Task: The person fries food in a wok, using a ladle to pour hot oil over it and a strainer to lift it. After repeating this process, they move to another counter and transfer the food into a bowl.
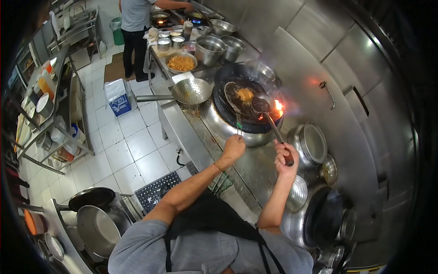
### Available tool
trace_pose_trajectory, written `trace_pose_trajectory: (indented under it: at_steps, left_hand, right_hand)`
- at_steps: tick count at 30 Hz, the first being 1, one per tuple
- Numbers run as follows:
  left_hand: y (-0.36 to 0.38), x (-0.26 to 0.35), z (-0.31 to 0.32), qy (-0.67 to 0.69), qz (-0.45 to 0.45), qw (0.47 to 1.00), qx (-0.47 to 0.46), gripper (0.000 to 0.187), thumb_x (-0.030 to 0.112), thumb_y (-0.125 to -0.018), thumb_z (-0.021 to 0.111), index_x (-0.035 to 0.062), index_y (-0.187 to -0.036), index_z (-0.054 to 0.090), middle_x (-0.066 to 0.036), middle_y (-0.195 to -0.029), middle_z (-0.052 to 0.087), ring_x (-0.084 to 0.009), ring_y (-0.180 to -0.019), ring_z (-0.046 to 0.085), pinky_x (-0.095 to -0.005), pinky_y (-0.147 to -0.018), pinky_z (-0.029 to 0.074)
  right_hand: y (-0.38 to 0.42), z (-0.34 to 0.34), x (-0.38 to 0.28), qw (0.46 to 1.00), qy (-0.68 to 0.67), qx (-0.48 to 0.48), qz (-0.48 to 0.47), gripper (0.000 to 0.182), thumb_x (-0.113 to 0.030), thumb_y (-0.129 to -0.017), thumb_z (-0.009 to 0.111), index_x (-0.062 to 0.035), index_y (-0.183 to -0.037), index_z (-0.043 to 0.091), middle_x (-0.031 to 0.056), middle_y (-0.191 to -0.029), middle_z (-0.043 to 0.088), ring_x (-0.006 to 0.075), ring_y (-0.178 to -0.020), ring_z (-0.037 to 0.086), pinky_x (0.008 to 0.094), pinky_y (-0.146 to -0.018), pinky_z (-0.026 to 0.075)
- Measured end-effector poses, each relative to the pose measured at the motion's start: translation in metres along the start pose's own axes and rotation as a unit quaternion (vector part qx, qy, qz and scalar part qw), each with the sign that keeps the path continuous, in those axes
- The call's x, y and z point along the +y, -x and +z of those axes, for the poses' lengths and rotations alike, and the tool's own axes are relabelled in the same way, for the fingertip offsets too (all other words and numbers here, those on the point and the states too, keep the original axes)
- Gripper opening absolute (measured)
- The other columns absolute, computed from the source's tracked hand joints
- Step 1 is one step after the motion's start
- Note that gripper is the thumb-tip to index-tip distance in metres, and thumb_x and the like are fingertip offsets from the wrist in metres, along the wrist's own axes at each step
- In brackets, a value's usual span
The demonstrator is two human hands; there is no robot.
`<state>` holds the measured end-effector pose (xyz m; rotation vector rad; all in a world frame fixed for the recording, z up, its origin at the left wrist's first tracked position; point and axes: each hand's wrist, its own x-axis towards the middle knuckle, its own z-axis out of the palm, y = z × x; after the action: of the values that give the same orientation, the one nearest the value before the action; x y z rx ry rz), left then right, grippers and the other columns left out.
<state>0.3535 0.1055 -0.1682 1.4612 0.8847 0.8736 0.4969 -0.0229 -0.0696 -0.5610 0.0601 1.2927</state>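
Note:
My left hand (233,148) is closed round the handle of a wire strainer (231,97), whose round head lies over the black wok (223,75). In my right hand (286,157) is the dark handle of a ladle (262,104); its bowl is beside the strainer, above the wok. Brownish-orange food (245,95) shows in the middle of the wok area; whether it sits in the strainer or below it I cannot tell. Orange flames (278,108) rise at the wok's right edge, near the ladle.
A perforated colander (192,92) with a long handle rests left of the wok. Beyond it are a bowl of orange food pieces (180,63) and steel pots (210,49). A co-worker (135,23) stands at another burner. More pots (313,142) are on the right.

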Motion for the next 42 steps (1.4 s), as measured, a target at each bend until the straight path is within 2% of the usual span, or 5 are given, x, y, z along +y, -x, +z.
trace_pose_trajectory:
  at_steps: [7, 24, 34, 38, 42]
  left_hand:
    - [-0.02, -0.033, 0.01, 0.058, -0.028, 0.996, -0.053, 0.022, 0.016, -0.081, 0.045, -0.002, -0.089, 0.056, -0.001, -0.056, 0.046, -0.0111, -0.039, 0.04, -0.0273, -0.035, 0.032]
    - [0.025, 0.016, -0.077, 0.315, -0.215, 0.873, -0.304, 0.047, 0.043, -0.089, 0.039, -0.0016, -0.101, 0.05, -0.007, -0.06, 0.05, -0.0141, -0.041, 0.045, -0.0277, -0.036, 0.037]
    - [0.116, -0.293, -0.122, 0.179, -0.432, 0.834, -0.294, 0.028, 0.024, -0.078, 0.059, -0.0028, -0.087, 0.058, -0.008, -0.065, 0.059, -0.0192, -0.059, 0.06, -0.0314, -0.053, 0.052]
    - [0.115, -0.345, -0.063, -0.384, 0.201, 0.789, -0.435, 0.029, 0.028, -0.064, 0.072, 0.006, -0.081, 0.062, -0.011, -0.079, 0.063, -0.0218, -0.075, 0.063, -0.0318, -0.059, 0.051]
    - [0.122, -0.453, 0.039, -0.476, 0.177, 0.754, -0.418, 0.023, 0.03, -0.076, 0.056, 0.0105, -0.086, 0.063, -0.01, -0.107, 0.055, -0.0206, -0.104, 0.051, -0.0336, -0.067, 0.049]
  right_hand:
    - [-0.017, 0.012, 0.008, 0.995, 0.085, 0.01, -0.056, 0.027, -0.01, -0.081, 0.046, 0.0095, -0.1, 0.047, 0.0059, -0.069, 0.05, 0.0088, -0.043, 0.042, 0.022, -0.028, 0.03]
    - [-0.001, 0.0, 0.058, 0.785, 0.527, 0.098, -0.311, 0.032, 0.0, -0.073, 0.051, 0.005, -0.104, 0.049, 0.001, -0.059, 0.046, 0.0089, -0.038, 0.044, 0.0209, -0.033, 0.035]
    - [0.047, -0.036, 0.069, 0.776, 0.566, 0.131, -0.244, 0.042, 0.005, -0.074, 0.051, 0.0054, -0.116, 0.045, 0.003, -0.066, 0.048, 0.0085, -0.04, 0.044, 0.0221, -0.035, 0.036]
    - [0.053, -0.038, 0.073, 0.762, 0.588, 0.154, -0.222, 0.038, 0.003, -0.075, 0.049, 0.0049, -0.112, 0.046, 0.0023, -0.062, 0.048, 0.0083, -0.037, 0.043, 0.0214, -0.032, 0.034]
    - [0.059, -0.047, 0.072, 0.788, 0.561, 0.139, -0.213, 0.04, 0.001, -0.075, 0.048, 0.0028, -0.114, 0.044, 0.0027, -0.063, 0.046, 0.0084, -0.037, 0.041, 0.0213, -0.031, 0.033]
